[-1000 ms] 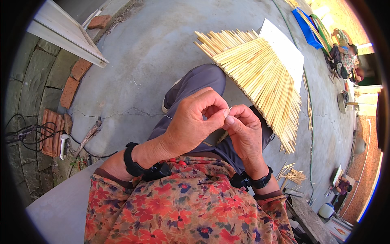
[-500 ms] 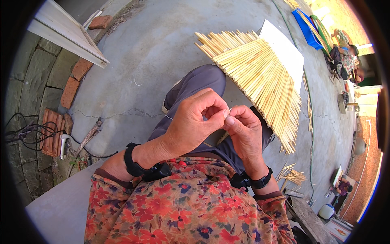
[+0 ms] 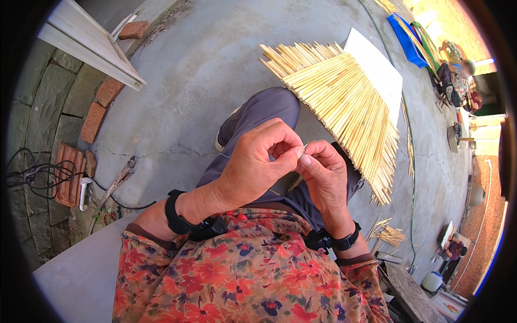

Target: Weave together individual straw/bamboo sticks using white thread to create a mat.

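Observation:
Above my lap my two hands meet at the fingertips. My left hand [image 3: 264,153] is closed in a pinch, and a thin white thread [image 3: 222,155] shows at its wrist side. Thumb and forefinger of my right hand [image 3: 323,175] pinch too, touching the left fingertips. A tiny pale tip sticks up between them; whether it is thread or a needle I cannot make out. Just beyond my right hand, a fan of straw-coloured sticks [image 3: 344,97] lies across my knee, partly over a white board [image 3: 377,64].
Loose sticks [image 3: 390,234] lie on the concrete floor at right, near a wooden plank [image 3: 409,290] and a green hose [image 3: 413,215]. Far right are a blue crate [image 3: 406,40] and other people [image 3: 458,86]. Bricks [image 3: 94,121], black cable [image 3: 40,175] and a white frame [image 3: 94,43] stand left.
My hands stay pinched together in almost the same place. At the far right, a person's head has shifted a little. The sticks have not moved.

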Motion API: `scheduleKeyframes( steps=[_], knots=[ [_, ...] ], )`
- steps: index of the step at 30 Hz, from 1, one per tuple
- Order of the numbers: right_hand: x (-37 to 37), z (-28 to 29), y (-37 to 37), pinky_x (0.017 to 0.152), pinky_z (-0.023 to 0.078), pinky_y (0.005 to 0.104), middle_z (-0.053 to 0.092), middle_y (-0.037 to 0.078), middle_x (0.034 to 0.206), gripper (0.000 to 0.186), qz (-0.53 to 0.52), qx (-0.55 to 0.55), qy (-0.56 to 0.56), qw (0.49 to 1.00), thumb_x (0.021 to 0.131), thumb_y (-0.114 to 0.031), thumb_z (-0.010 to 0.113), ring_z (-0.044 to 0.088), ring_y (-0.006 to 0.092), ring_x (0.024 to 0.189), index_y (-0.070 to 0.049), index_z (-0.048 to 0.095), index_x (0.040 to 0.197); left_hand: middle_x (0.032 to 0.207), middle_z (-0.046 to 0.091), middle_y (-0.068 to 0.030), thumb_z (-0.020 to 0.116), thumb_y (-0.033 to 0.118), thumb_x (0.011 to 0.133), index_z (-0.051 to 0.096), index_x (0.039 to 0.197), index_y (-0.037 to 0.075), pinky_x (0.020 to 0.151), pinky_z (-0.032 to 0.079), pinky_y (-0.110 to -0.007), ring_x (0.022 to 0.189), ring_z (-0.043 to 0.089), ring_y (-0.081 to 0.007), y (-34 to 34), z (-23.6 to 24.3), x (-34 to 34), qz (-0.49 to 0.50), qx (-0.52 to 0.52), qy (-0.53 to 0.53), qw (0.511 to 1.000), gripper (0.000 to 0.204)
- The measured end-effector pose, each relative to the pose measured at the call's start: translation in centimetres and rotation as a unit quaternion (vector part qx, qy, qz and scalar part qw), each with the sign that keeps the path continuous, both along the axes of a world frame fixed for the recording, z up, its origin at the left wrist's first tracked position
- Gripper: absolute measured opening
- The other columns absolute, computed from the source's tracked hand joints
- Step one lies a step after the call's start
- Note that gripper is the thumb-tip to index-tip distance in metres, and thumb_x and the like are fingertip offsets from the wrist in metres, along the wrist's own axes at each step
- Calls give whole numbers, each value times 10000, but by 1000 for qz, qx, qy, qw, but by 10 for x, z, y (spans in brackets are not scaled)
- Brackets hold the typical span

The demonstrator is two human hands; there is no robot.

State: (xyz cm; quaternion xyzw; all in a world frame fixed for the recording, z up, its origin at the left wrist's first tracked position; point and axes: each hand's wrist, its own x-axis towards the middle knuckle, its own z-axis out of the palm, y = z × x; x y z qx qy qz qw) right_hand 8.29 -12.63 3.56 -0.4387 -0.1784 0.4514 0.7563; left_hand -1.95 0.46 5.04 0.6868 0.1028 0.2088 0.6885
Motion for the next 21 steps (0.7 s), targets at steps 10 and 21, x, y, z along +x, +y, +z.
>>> scheduleKeyframes(
  steps=[10, 21],
  knots=[
    [0, 1, -1, 743, 520, 267, 636, 83, 851, 86, 4, -5, -25, 1000, 839, -11, 627, 633, 147, 789, 6, 577, 907, 860, 510, -32, 542, -49, 860, 541, 846, -25, 636, 518, -207, 727, 562, -70, 0, 0, 0, 2, 9, 9, 1000, 28],
    [-1, 2, -1, 758, 520, 268, 640, 84, 860, 80, 0, -3, -40, 999, 843, -8, 620, 637, 153, 803, 6, 577, 909, 862, 522, -31, 542, -35, 870, 542, 851, -18, 629, 528, -202, 731, 579, -69, -2, 2, 0, 8, -22, 24, 999, 26]
  ],
)
